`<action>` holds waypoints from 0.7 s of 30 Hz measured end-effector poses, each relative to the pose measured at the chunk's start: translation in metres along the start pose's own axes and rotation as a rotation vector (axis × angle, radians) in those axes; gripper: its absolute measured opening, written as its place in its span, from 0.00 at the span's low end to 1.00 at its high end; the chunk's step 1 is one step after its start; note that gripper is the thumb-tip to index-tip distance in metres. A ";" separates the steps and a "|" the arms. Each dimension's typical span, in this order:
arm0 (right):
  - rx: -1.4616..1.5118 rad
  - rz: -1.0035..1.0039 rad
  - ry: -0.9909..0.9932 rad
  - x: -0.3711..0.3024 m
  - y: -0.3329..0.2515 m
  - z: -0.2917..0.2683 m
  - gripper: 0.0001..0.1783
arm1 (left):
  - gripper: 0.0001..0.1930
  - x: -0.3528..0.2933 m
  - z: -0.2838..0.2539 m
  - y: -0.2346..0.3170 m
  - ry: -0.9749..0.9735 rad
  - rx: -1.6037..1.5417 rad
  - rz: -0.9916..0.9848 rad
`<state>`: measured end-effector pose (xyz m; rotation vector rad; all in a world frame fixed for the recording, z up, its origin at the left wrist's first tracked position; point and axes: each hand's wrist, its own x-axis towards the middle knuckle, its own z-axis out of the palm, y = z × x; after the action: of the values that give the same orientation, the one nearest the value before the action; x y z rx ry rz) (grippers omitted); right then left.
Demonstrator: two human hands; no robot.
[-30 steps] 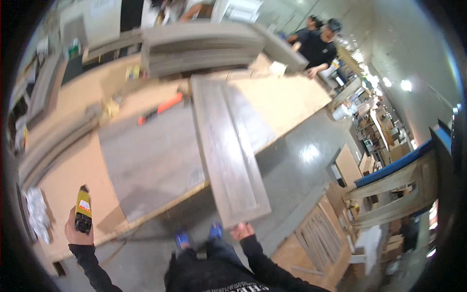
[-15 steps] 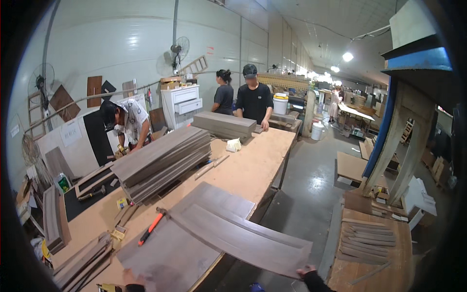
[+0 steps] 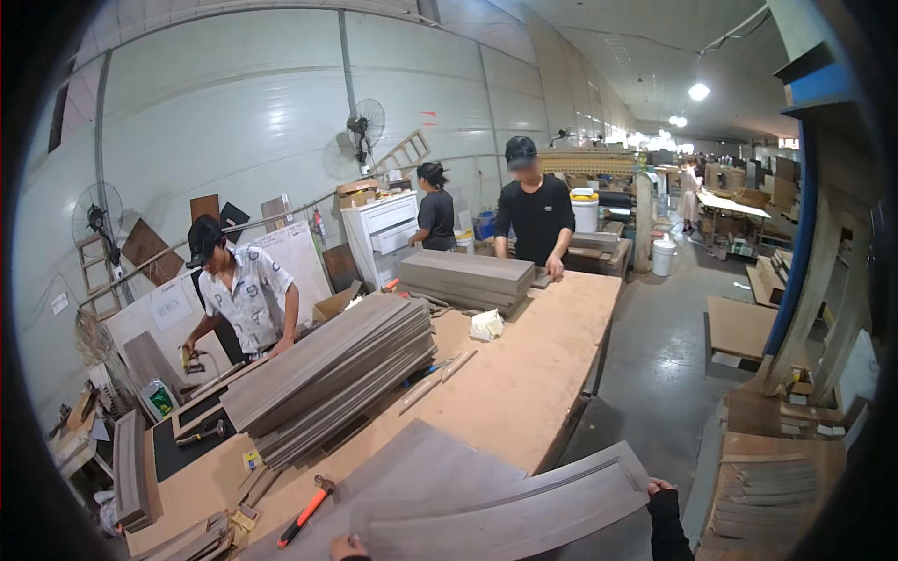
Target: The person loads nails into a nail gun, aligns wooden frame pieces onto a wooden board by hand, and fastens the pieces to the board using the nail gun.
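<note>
A long grey-brown wooden panel with a raised, framed border is held near the table's front edge, its right end reaching past the edge. My right hand is closed on that right end. At the panel's left end is my left hand, its fingers closed on the edge and partly cut off by the bottom of the view. Below the panel a wide, flat grey board lies on the table. A claw hammer with an orange and black handle rests at that board's left side.
A tall stack of grey boards stands mid-table, with another stack behind it. Loose wood strips and a crumpled pale bundle lie nearby. One co-worker holds a power tool at left; another stands at the far end.
My left hand has moved right from the flat board to the panel's left end. The panel's right end has swung up and away with my right hand. The whole view has shifted.
</note>
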<state>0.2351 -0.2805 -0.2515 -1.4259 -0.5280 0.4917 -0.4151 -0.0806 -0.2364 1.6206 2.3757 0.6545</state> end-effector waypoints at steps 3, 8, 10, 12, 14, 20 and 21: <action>-0.182 0.137 -0.047 0.051 -0.041 0.060 0.13 | 0.25 -0.050 -0.048 0.031 0.019 -0.012 -0.184; -0.538 -0.288 -0.366 0.115 -0.065 0.174 0.12 | 0.19 -0.109 -0.061 -0.010 0.095 0.179 -0.325; -0.725 -0.408 -0.342 0.110 -0.090 0.224 0.14 | 0.16 -0.133 -0.045 -0.061 0.127 0.071 -0.522; -0.832 -0.433 -0.507 0.102 -0.086 0.290 0.14 | 0.16 -0.169 -0.007 -0.122 0.530 -0.052 -0.583; -0.871 -0.508 -0.541 0.094 -0.082 0.317 0.13 | 0.15 -0.203 0.015 -0.174 0.887 0.173 -0.576; -0.895 -0.674 -0.733 0.035 -0.061 0.377 0.12 | 0.16 -0.265 -0.117 -0.082 0.526 -0.141 -1.114; -0.885 -0.687 -0.768 0.023 -0.064 0.385 0.12 | 0.15 -0.279 -0.124 -0.081 0.627 -0.416 -1.153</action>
<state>0.0173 0.0312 -0.1595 -1.6994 -1.9577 0.2166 -0.4253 -0.3925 -0.1882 -0.2609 2.7027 1.3032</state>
